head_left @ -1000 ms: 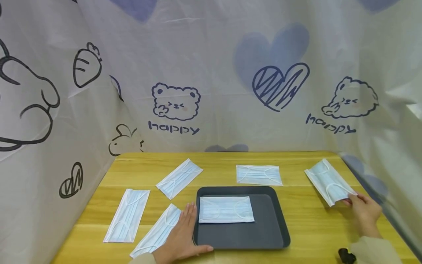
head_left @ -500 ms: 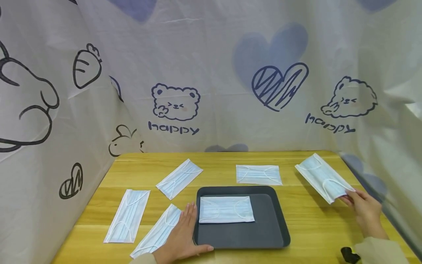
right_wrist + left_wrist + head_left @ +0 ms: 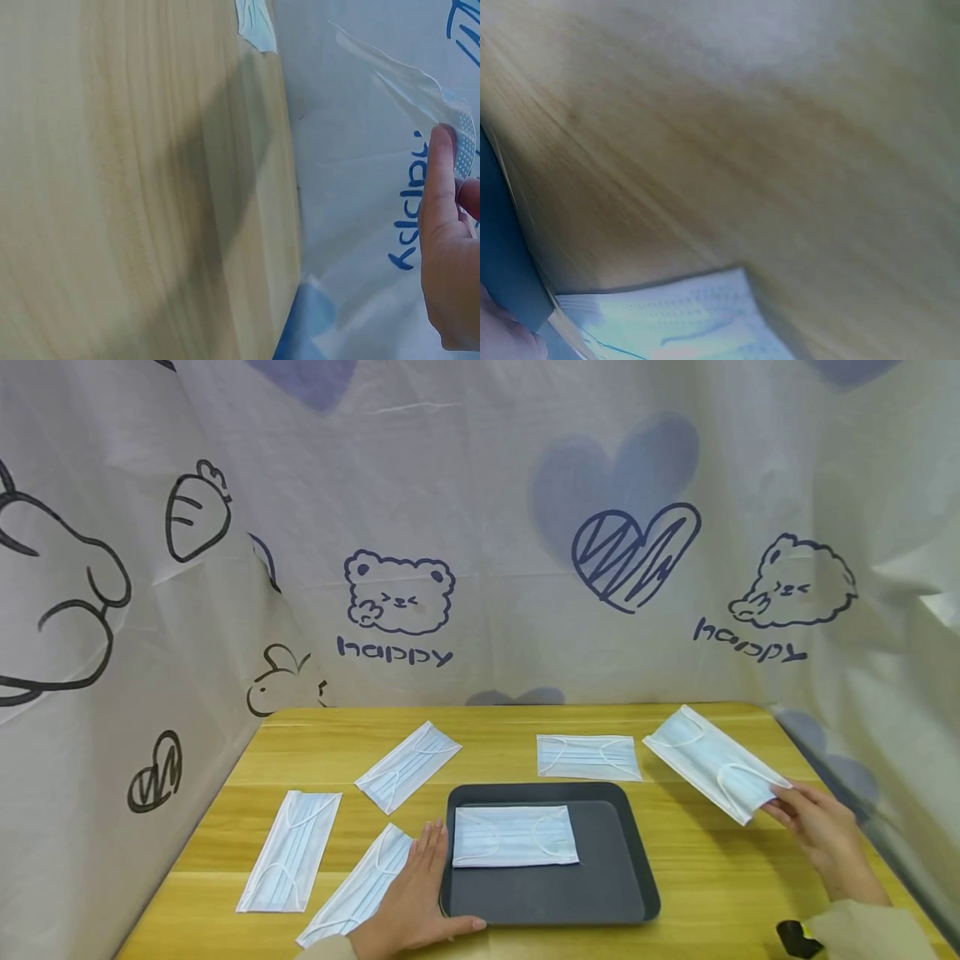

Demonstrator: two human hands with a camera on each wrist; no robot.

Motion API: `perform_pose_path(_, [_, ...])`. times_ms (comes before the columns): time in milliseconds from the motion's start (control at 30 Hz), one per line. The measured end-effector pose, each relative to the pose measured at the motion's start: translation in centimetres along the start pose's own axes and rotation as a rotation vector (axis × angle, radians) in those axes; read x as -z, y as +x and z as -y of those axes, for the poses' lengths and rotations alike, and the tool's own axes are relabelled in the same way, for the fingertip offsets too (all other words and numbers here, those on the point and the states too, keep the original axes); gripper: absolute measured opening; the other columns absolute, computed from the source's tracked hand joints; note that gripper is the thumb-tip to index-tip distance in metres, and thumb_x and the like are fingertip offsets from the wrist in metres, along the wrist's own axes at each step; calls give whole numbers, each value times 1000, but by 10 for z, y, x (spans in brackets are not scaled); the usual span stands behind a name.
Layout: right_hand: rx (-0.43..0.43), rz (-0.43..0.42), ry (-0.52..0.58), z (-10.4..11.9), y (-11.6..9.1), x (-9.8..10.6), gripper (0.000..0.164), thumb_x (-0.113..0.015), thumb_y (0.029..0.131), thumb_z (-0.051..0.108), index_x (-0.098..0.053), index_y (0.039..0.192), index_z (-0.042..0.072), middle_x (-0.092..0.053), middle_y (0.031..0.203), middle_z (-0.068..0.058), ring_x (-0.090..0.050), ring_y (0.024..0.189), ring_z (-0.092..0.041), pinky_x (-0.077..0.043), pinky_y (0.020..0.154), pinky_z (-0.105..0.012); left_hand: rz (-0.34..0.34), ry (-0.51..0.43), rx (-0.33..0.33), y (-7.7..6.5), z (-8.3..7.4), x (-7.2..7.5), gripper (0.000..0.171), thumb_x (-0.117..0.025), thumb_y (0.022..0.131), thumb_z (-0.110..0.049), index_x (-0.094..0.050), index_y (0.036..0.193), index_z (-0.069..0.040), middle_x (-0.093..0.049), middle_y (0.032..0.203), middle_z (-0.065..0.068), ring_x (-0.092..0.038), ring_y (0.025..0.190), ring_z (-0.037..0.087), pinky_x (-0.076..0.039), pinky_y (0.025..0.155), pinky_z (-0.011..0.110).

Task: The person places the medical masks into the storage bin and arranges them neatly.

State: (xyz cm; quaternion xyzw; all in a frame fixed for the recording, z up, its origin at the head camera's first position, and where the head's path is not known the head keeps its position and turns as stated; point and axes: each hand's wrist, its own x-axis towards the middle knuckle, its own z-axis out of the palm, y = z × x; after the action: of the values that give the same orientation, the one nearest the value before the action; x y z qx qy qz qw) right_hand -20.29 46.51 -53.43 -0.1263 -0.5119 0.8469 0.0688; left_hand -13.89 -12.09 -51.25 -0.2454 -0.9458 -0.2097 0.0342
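My right hand (image 3: 825, 839) pinches a light blue face mask (image 3: 712, 764) by its near end, raised above the table on the right. In the right wrist view the fingers (image 3: 440, 180) hold that mask (image 3: 420, 94) edge-on. My left hand (image 3: 408, 893) lies with straight fingers against the left rim of a dark grey tray (image 3: 611, 906). Inside the tray, toward its left, another face mask (image 3: 515, 837) lies flat. Partly under the left hand's side is one more mask (image 3: 356, 887), also seen in the left wrist view as a pale mask (image 3: 682, 319).
More masks lie on the wooden table (image 3: 720, 893): a far-left one (image 3: 290, 852), a tilted one (image 3: 408, 766) and one behind the tray (image 3: 588, 757). A printed curtain (image 3: 495, 527) hangs around the back and sides. A small black object (image 3: 797, 938) is by the right sleeve.
My right hand has lifted the held mask off the table's right side and carried it left, toward the tray. The left hand and the tray stay where they were.
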Motion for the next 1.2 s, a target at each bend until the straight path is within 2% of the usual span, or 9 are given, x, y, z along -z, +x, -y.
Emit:
perform_pose_path(133, [-43,29,-85,21,-27,-37,22,-60,87,-1,-73,80,16,-69,77,0,-69,70,-11,-56,69,-20,-17,-9,-9,-1,1,-1,123,-46,67,-85,-22,143,8,-21,151,25,-19,140,39,-3,116,32])
perform_pose_path(233, [-55,78,-70,39,-54,-74,28,-55,88,-5,-72,78,14,-67,76,0,-68,70,-10,-56,67,-19,-19,-27,-11,-1,1,-1,123,-45,67,-85,-22,143,8,-21,151,25,-19,140,39,14,107,16])
perform_pose_path(367, [-53,171,-25,52,-74,-106,36,-44,92,-9,-72,78,10,-66,77,-1,-67,70,-9,-55,66,-17,-4,-18,-10,-1,1,0,122,-48,67,-83,-22,143,9,-21,151,26,-19,140,40,-6,117,35])
perform_pose_path(467, [-47,228,-37,53,-76,-114,38,-41,93,-8,-72,80,10,-66,79,0,-66,71,-8,-55,66,-16,16,-3,-6,0,1,0,122,-52,67,-81,-22,143,9,-21,151,26,-18,140,40,-23,110,52])
perform_pose_path(700, [-120,237,-136,52,-76,-128,30,-50,92,-1,-72,79,14,-67,78,3,-64,71,-6,-54,66,-16,28,-21,11,0,1,0,121,-54,67,-79,-20,144,7,-18,152,24,-16,141,38,-14,114,46])
perform_pose_path(767, [-135,264,-142,51,-77,-134,31,-48,93,-1,-72,80,15,-67,79,3,-65,72,-7,-54,67,-16,20,-17,8,0,1,0,121,-53,67,-81,-20,144,7,-19,152,24,-17,141,38,-20,110,51])
perform_pose_path(833, [-138,309,-141,49,-77,-139,32,-46,94,-2,-71,82,14,-67,81,2,-65,74,-7,-54,68,-16,8,-20,3,0,1,-1,121,-51,67,-81,-21,144,8,-20,152,24,-18,141,39,-19,112,49])
perform_pose_path(1033, [-162,411,-178,44,-76,-153,30,-44,94,-3,-69,86,13,-68,85,1,-66,77,-7,-54,70,-16,30,-42,26,-1,0,0,122,-53,66,-81,-19,145,5,-17,154,21,-14,142,35,-6,116,35])
perform_pose_path(1200, [-196,449,-183,39,-78,-164,27,-47,94,-1,-68,87,13,-68,86,1,-66,78,-7,-54,71,-16,52,-18,34,0,-1,2,123,-55,65,-80,-18,145,6,-17,153,22,-14,142,35,-19,113,48])
